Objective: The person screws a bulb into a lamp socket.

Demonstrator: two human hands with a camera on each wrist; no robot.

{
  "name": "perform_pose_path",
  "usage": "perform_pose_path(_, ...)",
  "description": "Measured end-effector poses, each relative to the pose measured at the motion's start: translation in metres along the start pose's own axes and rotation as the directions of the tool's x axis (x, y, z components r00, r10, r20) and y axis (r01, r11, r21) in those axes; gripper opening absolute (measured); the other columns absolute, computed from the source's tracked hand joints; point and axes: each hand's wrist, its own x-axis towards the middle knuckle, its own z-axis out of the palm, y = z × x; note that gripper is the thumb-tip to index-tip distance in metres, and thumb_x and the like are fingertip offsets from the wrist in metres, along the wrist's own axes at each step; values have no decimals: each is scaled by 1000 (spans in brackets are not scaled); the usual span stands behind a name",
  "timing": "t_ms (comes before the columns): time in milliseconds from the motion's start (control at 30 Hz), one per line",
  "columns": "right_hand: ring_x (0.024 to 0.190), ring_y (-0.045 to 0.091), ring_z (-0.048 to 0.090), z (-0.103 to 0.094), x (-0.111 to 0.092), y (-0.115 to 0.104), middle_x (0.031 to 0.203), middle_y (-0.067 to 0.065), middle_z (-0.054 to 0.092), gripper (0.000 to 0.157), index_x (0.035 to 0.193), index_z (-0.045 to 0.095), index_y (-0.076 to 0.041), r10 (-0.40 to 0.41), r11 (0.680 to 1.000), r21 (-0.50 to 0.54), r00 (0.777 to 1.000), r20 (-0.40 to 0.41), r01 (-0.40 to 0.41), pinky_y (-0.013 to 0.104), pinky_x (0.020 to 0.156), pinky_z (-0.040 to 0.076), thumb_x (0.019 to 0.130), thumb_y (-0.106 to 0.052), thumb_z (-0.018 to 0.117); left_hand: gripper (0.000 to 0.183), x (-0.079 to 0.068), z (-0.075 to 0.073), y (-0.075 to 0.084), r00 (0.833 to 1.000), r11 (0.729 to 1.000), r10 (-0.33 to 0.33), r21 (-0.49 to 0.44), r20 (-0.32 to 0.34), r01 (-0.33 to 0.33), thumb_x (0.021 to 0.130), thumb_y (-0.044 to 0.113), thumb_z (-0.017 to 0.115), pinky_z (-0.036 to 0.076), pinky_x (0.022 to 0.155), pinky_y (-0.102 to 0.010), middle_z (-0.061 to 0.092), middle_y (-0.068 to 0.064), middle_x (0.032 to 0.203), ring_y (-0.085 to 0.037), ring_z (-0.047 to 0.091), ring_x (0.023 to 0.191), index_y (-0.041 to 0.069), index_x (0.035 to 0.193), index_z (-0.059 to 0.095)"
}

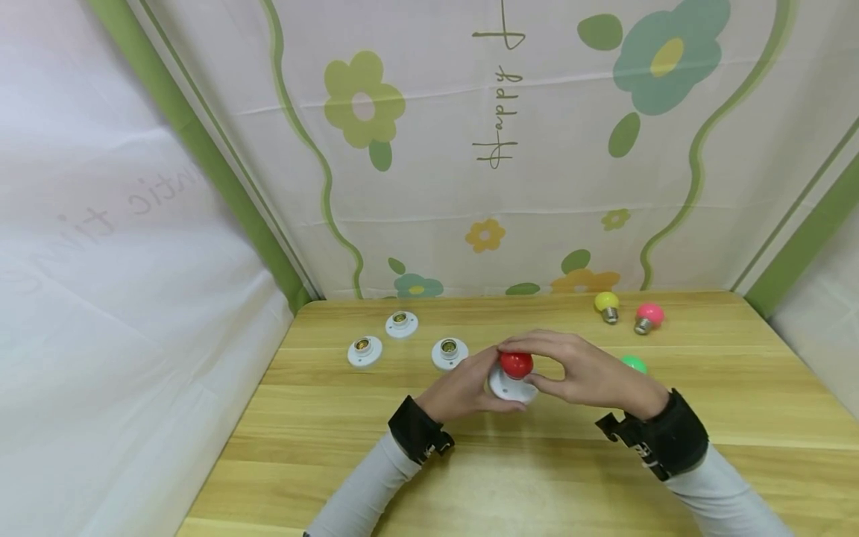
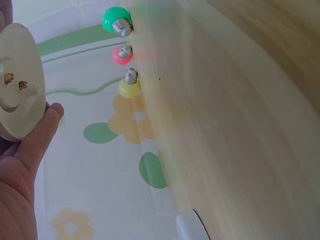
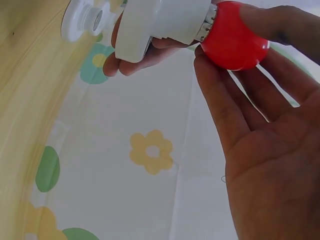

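Grey sleeves are filling the near edge of the head view, black straps are circling the wrists, and here the two hands are coming together over the table. The left hand is gripping a white holder by its plate, while the right hand is pinching a red bulb, thumb on the near side, fingers on the far side. That bulb is sitting just left of the right palm, right at the holder's mouth. A second holder, a third holder and a fourth holder are standing off to the left; a yellow bulb and a pink bulb are lying far right, a green bulb peeking past the right hand. Printed cloth is hanging behind. Over on the left wrist, the plate is showing its underside and brass screws, clear of the wood, with fingers pressing its rim; the red bulb is hiding here. On the right wrist, bulb and socket are lining up along one axis, a narrow ridged band showing between them; how deep the bulb is seating, I'm not able to tell.
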Motion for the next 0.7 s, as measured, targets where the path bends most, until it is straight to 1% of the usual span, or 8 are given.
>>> perform_pose_path(133,119,21,54,0,-1,1,132,8,58,53,134,56,-10,-4,1000,-13,1000,-3,4,37,90,53,84,-9,73,91,0,-1,2,1000,1000,6,7,-1,-6,80,41,76,45,97,-18,48,2,137,-3,48,119,18,150,23)
perform_pose_path(333,116,22,57,1,0,3,129,9,60,51,131,59,-8,-15,999,-52,1000,-23,13,35,87,55,83,-13,76,87,0,-1,4,1000,1000,6,2,-24,-6,79,37,78,47,93,-17,51,2,132,-5,51,114,18,148,28)
perform_pose_path(500,114,20,58,3,0,3,126,8,62,50,128,61,-9,-4,996,-89,999,-48,0,34,86,55,81,-16,78,85,0,-1,5,999,1000,-17,17,-37,17,78,38,79,48,91,-16,52,3,128,-4,53,109,18,145,31)
perform_pose_path(700,114,19,58,4,0,4,125,6,63,50,127,61,-9,1,994,-111,998,-63,-8,34,88,54,81,-16,78,85,0,0,4,998,997,-39,65,-45,42,78,42,78,47,90,-14,53,3,127,-2,52,109,17,144,32)
